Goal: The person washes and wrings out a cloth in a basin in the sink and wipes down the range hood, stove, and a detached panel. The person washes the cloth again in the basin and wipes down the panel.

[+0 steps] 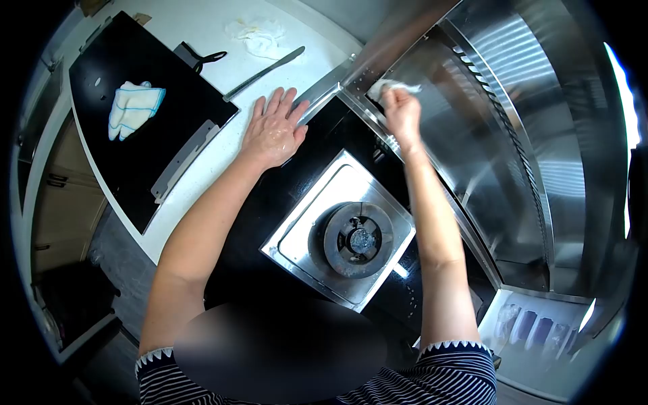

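My right hand [403, 116] is closed around a crumpled white cloth [376, 88], which touches the inner steel wall of the range hood [439, 101]; part of the cloth is hidden by the fingers. Flat on the white counter's edge, beside the hood's steel rim, lies my left hand [275, 135] with its fingers spread and nothing in it. Its skin looks wet. Between my forearms is a gas burner [334, 246] on a square steel plate [297, 233], set in a black cooktop [250, 270].
A black glass panel [142, 175] at left bears a folded white cloth with blue edging [135, 111]. Nearby on the white counter [297, 20] are a long flat blade-like tool [266, 73], a black-handled tool [202, 59] and a crumpled white wipe [260, 37].
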Motion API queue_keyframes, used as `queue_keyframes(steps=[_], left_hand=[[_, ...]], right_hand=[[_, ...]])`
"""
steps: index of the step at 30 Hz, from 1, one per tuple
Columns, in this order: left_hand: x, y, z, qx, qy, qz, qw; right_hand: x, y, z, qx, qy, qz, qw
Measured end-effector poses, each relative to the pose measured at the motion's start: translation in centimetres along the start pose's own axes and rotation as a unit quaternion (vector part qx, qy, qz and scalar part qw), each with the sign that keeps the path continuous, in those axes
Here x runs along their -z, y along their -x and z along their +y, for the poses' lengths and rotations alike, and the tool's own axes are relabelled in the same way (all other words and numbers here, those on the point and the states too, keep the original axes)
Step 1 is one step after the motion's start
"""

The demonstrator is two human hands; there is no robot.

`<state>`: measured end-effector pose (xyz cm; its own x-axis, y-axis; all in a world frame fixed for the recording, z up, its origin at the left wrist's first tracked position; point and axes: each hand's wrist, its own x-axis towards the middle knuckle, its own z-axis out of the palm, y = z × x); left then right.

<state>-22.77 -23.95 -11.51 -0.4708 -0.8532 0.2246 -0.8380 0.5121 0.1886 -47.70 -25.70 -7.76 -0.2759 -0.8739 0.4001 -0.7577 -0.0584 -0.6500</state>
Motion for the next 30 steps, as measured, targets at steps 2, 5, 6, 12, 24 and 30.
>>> queue_keyframes(steps=[2, 5, 6, 12, 24, 30], left_hand=[[-0.2, 0.0, 0.0, -0.005, 0.004, 0.008, 1.0], [-0.2, -0.1, 0.1, -0.003, -0.002, 0.001, 1.0], [-0.1, 0.0, 0.3, -0.001, -0.002, -0.005, 1.0], [-0.2, -0.1, -0.1, 0.001, 0.004, -0.003, 1.0], [0.2, 0.0, -0.2, -0.009, 0.021, -0.005, 1.0], [0.0, -0.2, -0.2, -0.001, 0.024, -0.023, 0.999]], right_hand=[[-1.5, 0.8, -0.7, 0.086, 0.041, 0.062, 0.994], [-2.4, 1.1, -0.9, 0.158, 0.22, 0.003, 0.963], [-1.6, 0.6, -1.1, 0.163, 0.233, -0.045, 0.958], [4.1, 0.8, -6.3, 0.182, 0.009, 0.084, 0.98], [-5.7, -1.0, -5.0, 0.036, 0.245, -0.16, 0.956], [-1.4, 1.7, -3.4, 0.045, 0.349, -0.264, 0.898]])
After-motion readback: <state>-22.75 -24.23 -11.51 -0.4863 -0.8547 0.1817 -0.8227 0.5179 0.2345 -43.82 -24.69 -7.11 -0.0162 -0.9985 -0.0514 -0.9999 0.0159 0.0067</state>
